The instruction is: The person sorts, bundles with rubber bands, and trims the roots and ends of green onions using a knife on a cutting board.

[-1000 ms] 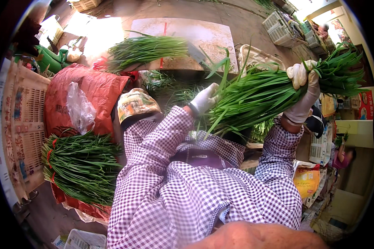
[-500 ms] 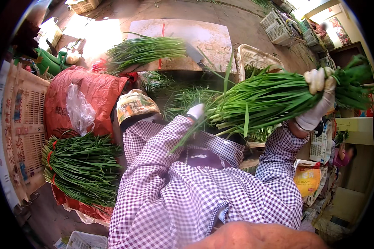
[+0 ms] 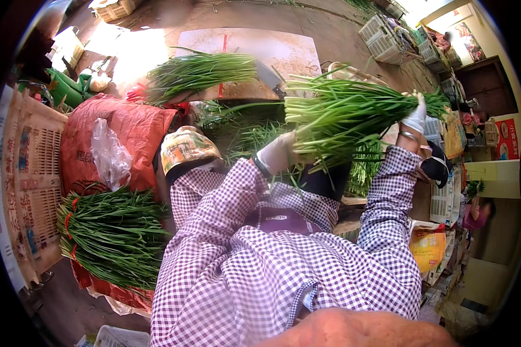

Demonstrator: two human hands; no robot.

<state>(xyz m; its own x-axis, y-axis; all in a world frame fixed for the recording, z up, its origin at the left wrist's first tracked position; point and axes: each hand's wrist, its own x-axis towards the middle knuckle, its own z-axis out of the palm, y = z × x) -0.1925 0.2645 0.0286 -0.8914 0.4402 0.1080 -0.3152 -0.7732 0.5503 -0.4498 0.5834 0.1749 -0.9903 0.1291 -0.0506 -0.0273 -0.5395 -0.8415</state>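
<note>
A loose bunch of garlic chives (image 3: 347,115) is held up in front of me, its pale stem ends to the left and green leaf tips to the right. My right hand (image 3: 415,115), in a white glove, is closed around its leafy end. My gloved left hand (image 3: 276,152) is at the lower edge of the stem ends, its fingers hidden by the stems. Beyond, another pile of chives (image 3: 200,74) lies on a board (image 3: 292,49) across a red tie (image 3: 222,87). A knife (image 3: 267,75) rests beside that pile.
On my left, a bundle of chives (image 3: 116,237) with red ties lies against a red sack (image 3: 87,133) under a clear plastic bag (image 3: 110,153). A plastic crate (image 3: 43,185) stands at far left. Loose leaves (image 3: 255,139) lie below the board. A yellow bag (image 3: 428,250) is at right.
My right hand has brought the bunch left and its stem ends now point level. My left hand has moved slightly right, up against the stems.
</note>
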